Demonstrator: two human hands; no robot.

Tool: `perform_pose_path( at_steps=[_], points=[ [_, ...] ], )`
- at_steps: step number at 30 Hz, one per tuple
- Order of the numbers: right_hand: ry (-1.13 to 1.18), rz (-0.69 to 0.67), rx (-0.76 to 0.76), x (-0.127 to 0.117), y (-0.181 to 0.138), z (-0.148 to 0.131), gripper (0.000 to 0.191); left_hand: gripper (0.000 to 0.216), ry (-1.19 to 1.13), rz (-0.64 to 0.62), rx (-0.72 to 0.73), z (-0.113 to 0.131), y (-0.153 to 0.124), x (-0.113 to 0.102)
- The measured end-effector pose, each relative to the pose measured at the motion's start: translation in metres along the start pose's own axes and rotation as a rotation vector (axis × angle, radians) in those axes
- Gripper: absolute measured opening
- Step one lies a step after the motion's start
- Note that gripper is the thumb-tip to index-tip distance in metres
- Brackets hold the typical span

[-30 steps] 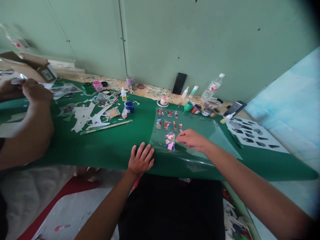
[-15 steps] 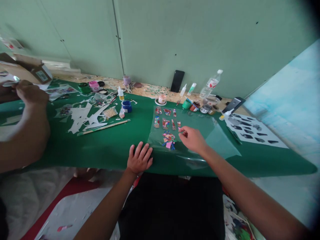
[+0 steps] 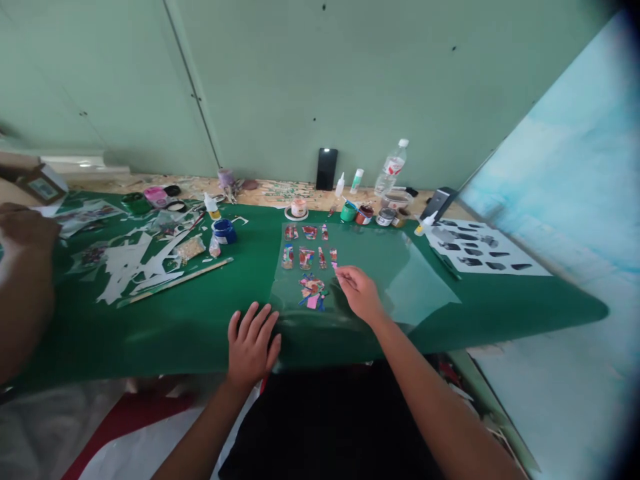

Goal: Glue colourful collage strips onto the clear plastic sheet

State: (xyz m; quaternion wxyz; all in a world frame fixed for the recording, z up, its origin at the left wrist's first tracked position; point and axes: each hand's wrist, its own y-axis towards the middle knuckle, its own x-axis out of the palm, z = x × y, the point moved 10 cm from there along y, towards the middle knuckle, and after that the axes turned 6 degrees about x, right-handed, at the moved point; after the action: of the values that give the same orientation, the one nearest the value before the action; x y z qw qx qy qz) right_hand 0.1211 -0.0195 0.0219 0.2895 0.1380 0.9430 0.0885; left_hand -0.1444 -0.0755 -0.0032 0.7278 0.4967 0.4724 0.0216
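Note:
My left hand lies flat with fingers spread on the green table cover, at the near left corner of a clear plastic sheet. My right hand rests on that sheet with fingers pinched at a small pink paper piece. Two rows of coloured paper pieces lie on the sheet, and a loose pile of coloured scraps sits just left of my right hand.
Another person's arm and hands work at the far left. White paper offcuts, a wooden stick, a blue paint jar, small pots, a water bottle, a phone and a printed sheet lie around.
My right hand has moved from the scrap pile up towards the rows with a small piece. My left hand stays flat. The camera has swung right and the other person's hands have shifted left.

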Motion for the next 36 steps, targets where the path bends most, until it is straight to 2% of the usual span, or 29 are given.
perform_pose_path(
  at_steps=[3, 5, 8, 12, 16, 22, 36],
  points=[
    [0.009, 0.014, -0.015, 0.002, 0.004, 0.004, 0.020, 0.020, -0.019, -0.045, -0.122, -0.007, 0.022, -0.012],
    [0.001, 0.014, -0.039, 0.005, 0.007, 0.003, 0.019, 0.018, -0.020, -0.127, -0.195, -0.016, 0.044, -0.008],
    [-0.011, -0.006, -0.077, 0.010, 0.014, -0.002, 0.024, 0.039, -0.037, -0.214, -0.230, -0.026, 0.082, 0.009],
    [-0.017, -0.025, -0.128, 0.012, 0.015, -0.009, 0.030, 0.040, -0.081, -0.386, -0.125, -0.027, 0.116, 0.049],
    [-0.044, -0.062, -0.202, 0.016, 0.006, -0.018, 0.031, 0.040, -0.071, -0.416, -0.153, -0.040, 0.112, 0.060],
    [-0.163, -0.048, -0.324, 0.023, -0.002, -0.022, 0.032, 0.045, 0.013, -0.456, -0.264, -0.056, 0.088, 0.052],
    [-0.152, 0.001, -0.331, 0.020, 0.001, -0.022, 0.026, 0.037, 0.068, -0.149, -0.259, -0.047, 0.089, 0.019]
  ],
)
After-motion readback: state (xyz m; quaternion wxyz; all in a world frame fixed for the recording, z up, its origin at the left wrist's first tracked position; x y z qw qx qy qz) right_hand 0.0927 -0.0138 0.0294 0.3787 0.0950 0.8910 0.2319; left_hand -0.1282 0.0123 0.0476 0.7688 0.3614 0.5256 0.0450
